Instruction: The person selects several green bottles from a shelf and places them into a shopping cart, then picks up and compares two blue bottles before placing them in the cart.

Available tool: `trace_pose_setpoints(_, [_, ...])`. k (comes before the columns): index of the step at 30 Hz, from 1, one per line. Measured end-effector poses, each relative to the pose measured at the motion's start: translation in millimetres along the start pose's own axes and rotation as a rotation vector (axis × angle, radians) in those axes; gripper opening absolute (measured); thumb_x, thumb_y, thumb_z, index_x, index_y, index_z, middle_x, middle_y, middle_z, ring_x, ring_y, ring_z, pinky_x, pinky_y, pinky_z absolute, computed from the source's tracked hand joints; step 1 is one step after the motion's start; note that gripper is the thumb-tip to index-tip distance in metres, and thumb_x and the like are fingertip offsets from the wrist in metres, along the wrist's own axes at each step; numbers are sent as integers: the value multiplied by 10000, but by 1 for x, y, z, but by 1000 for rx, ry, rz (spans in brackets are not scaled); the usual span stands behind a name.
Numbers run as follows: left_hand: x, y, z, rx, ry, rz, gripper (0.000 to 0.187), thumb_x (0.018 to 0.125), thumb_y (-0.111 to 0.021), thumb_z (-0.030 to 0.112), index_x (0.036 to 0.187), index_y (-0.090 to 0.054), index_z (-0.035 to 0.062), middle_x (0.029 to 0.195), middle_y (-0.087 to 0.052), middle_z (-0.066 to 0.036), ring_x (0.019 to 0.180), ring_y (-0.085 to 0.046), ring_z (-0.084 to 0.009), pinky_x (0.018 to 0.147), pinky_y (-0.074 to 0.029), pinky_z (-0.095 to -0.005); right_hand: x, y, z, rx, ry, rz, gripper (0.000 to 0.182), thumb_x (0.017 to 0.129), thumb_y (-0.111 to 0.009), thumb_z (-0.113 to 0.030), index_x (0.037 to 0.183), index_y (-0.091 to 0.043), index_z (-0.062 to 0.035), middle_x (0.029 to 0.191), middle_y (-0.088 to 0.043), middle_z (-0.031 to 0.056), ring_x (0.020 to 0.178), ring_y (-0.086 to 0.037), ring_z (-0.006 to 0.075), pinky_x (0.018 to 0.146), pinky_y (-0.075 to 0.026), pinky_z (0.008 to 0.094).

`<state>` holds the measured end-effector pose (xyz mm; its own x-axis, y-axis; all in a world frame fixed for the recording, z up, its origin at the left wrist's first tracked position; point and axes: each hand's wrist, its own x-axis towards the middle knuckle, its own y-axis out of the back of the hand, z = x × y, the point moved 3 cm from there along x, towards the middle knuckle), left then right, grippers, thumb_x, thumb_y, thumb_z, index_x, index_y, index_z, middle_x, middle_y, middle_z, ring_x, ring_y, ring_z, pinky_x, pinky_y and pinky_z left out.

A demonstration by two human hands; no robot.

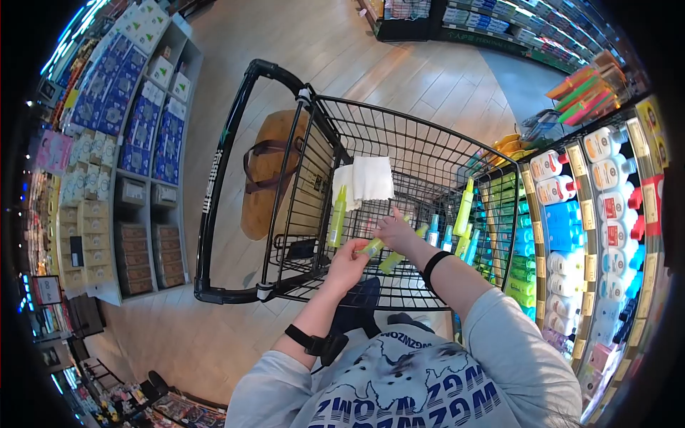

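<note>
A slim yellow-green bottle (373, 247) is held over the shopping cart (421, 118), its lower end in the closed fingers of my left hand (347, 262). My right hand (398, 232) is at the bottle's other end with its fingers bent around it; one finger points up, and the hand hides that end. Just under the right hand lies another yellow-green bottle (392, 263). White cloths (373, 178) lie in the cart, with an upright yellow-green spray bottle (338, 217) close by. Small blue bottles (433, 230) and more green ones (464, 207) stand at the cart's right end.
Beyond the cart handle (207, 192), a brown bag with dark straps (265, 187) shows through the frame. Shelves of bottles (560, 242) run along the right side. A shelf with blue and white packs (139, 135) stands on the left.
</note>
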<state>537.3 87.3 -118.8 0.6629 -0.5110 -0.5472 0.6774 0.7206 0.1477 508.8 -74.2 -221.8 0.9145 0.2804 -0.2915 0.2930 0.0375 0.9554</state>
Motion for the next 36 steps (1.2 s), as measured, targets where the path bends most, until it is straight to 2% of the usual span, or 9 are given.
trace_pose_setpoints(4, [-1, -5, -7, 227, -88, 11, 347, 831, -598, 109, 1166, -540, 37, 1117, -593, -105, 962, -565, -179, 847, -443, -293, -15, 5, 11, 98, -146, -128, 191, 808, -586, -214, 992, -629, -185, 1007, -564, 33, 1047, -536, 209, 982, -333, 526])
trace_pose_setpoints(10, [-45, -50, 63, 865, -728, 206, 523, 725, -690, 107, 1206, -493, 52, 1180, -546, -162, 1141, -468, -357, 949, -396, -434, -117, 129, 14, 705, -152, -27, 397, 684, -719, -163, 1058, -605, -94, 1039, -559, 118, 1003, -571, 302, 844, -467, 391])
trace_pose_setpoints(14, [-83, -102, 103, 787, -774, -267, 487, 762, -672, 118, 1210, -493, 50, 1064, -600, -149, 991, -526, -388, 879, -432, -431, -242, 178, 10, 870, -237, 123, 405, 718, -699, -161, 1092, -586, -55, 1048, -572, 153, 994, -577, 311, 848, -466, 386])
trace_pose_setpoints(16, [-102, -137, 109, 807, -805, -416, 431, 834, -639, 161, 1221, -489, 47, 1003, -625, -116, 898, -580, -312, 814, -469, -387, -320, 203, 7, 786, -329, 619, 396, 755, -675, -142, 1111, -568, -8, 1057, -582, 165, 988, -574, 312, 843, -461, 395])
trace_pose_setpoints(18, [-116, -178, 98, 139, -151, -872, 395, 904, -584, 221, 1242, -479, 45, 999, -618, -77, 854, -583, -182, 754, -481, -312, -395, 214, -5, 532, -570, 973, 402, 818, -622, -99, 1188, -514, 15, 1026, -571, 151, 983, -543, 317, 863, -437, 389])
trace_pose_setpoints(20, [-139, -219, 104, 66, -88, -1022, 402, 932, -551, 255, 1266, -465, 48, 994, -603, -47, 849, -544, -91, 740, -466, -254, -461, 201, -25, 414, -780, 1080, 368, 844, -613, -100, 1189, -522, -11, 1050, -577, 124, 937, -568, 248, 808, -462, 354])
trace_pose_setpoints(22, [-161, -259, 100, 47, -22, -1089, 398, 933, -544, 239, 1275, -457, 53, 997, -607, -46, 835, -544, -102, 731, -463, -252, -513, 164, -52, 1081, -1105, 1032, 307, 862, -616, -124, 1135, -539, -8, 1007, -606, 103, 826, -600, 178, 741, -483, 298])
trace_pose_setpoints(30, [-248, -403, 27, 465, -205, -1499, 402, 921, -549, 126, 1298, -446, 34, 1139, -568, -43, 1020, -512, -107, 867, -440, -285, -610, 58, -169, 1676, -1159, 1294, 346, 860, -641, -182, 1131, -508, -13, 981, -616, 84, 796, -599, 139, 694, -488, 280])
trace_pose_setpoints(36, [-295, -489, -30, 636, -630, -1463, 566, 861, -637, 222, 1359, -402, 90, 1300, -454, -122, 1122, -505, -207, 814, -462, -313, -684, 25, -218, 968, -1445, 1507, 303, 785, -649, -80, 1054, -533, -2, 965, -575, 150, 842, -618, 267, 723, -494, 352])
